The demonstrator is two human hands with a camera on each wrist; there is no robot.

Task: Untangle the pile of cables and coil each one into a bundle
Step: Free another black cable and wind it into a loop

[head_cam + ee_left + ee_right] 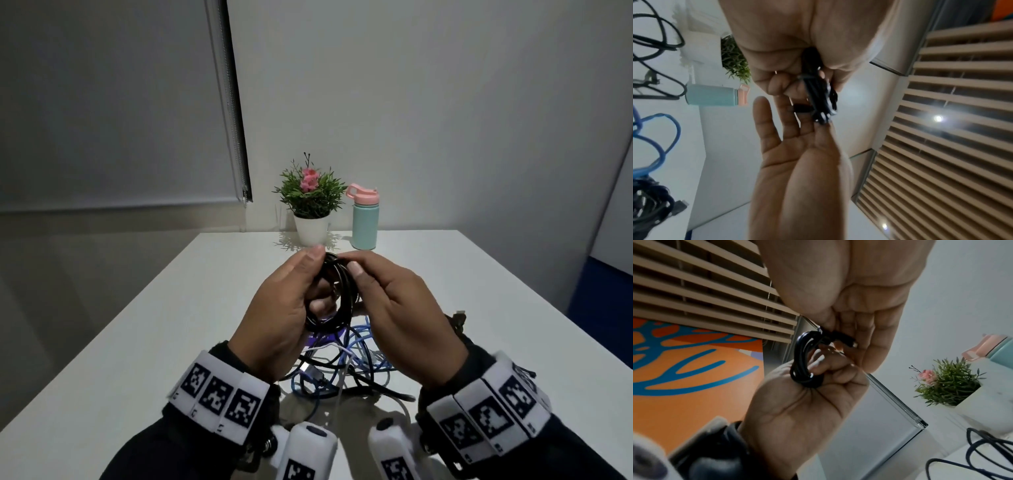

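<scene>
Gripped black cable coil [330, 291] up high with left hand [281, 308] and right hand [394, 308], fingers curled round. Coiling step nearly done; next needed end tucked.

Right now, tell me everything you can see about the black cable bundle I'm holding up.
The black cable bundle is a thin, glossy, smooth-jacketed cord wound into several stacked loops, held upright above the table, over the loose pile of blue, black and white cables. The left hand grips one side with fingers curled through the loops; the right hand pinches the top, where the right wrist view shows a plug end against its fingers. It looks nearly fully coiled.
</scene>
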